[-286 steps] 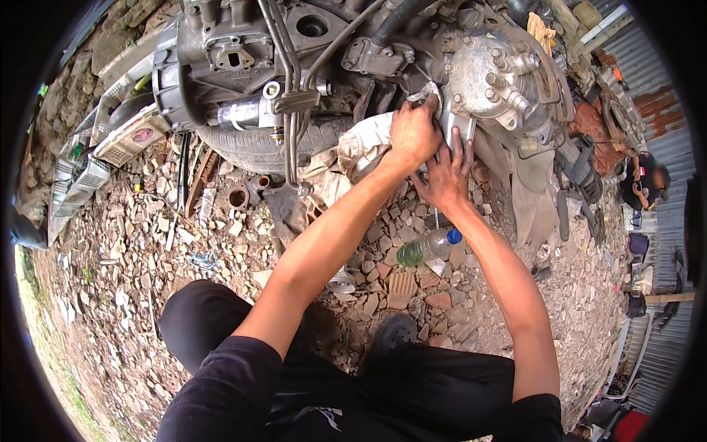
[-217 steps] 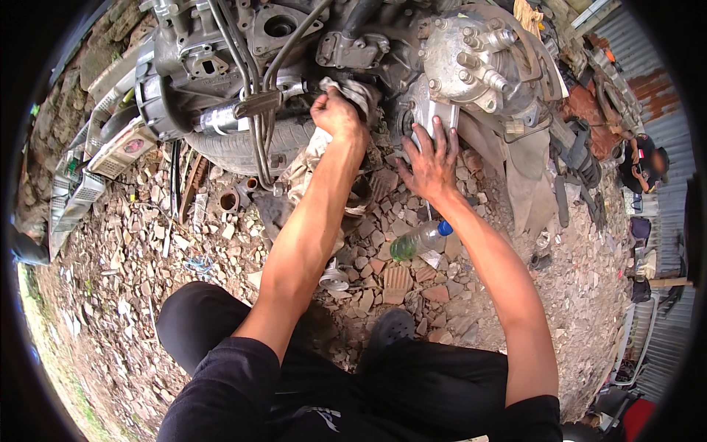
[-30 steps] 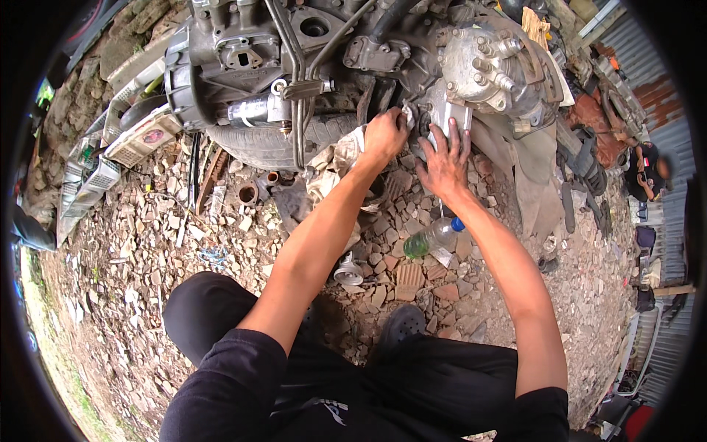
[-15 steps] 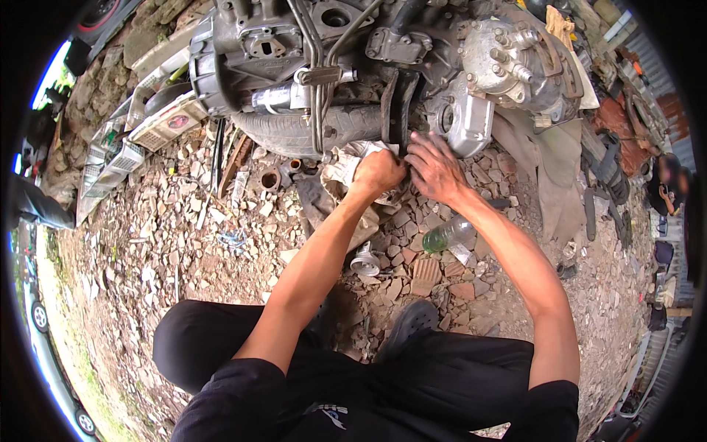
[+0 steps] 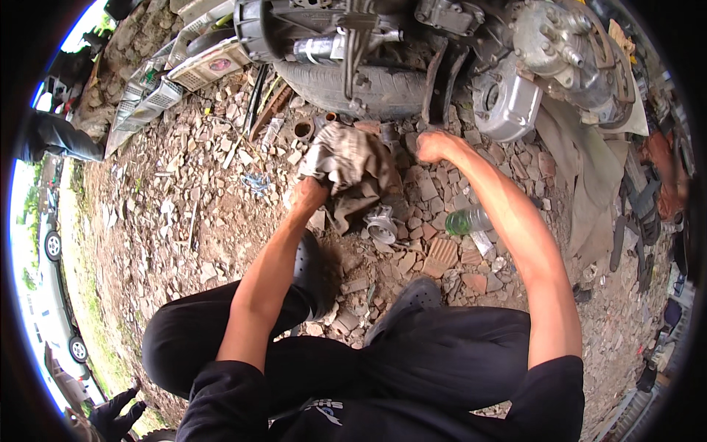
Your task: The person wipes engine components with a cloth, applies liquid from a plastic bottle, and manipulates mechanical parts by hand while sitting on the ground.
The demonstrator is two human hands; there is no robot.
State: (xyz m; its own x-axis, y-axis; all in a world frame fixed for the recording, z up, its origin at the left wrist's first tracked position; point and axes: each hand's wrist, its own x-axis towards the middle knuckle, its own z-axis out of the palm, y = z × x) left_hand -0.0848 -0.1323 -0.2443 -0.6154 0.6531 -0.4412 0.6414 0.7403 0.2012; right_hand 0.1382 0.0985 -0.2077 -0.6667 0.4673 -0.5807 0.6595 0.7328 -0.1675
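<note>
My left hand (image 5: pixel 308 194) is closed on the near left edge of a crumpled, stained beige rag (image 5: pixel 357 158). The cloth bunches up over the stony ground in front of me, partly blurred. My right hand (image 5: pixel 433 146) is curled into a fist just right of the rag, below a dark curved metal bracket (image 5: pixel 437 88). Whatever those fingers hold, if anything, is hidden. Near the rag lie a hollow rusty metal fitting (image 5: pixel 303 130) and a small silver metal part (image 5: pixel 382 227).
A large gearbox (image 5: pixel 294 29) rests above a tyre (image 5: pixel 324 85). At right are a silver housing (image 5: pixel 508 110) and grey cloth (image 5: pixel 589 184). A green-tinted plastic bottle (image 5: pixel 468 220) lies by my right forearm. Another person's leg (image 5: pixel 70 138) and a black-gloved hand (image 5: pixel 118 412) show at left.
My left hand has drawn back to the left with the rag, which is now more spread out. My right hand has gone from spread fingers to a fist. The whole view has shifted.
</note>
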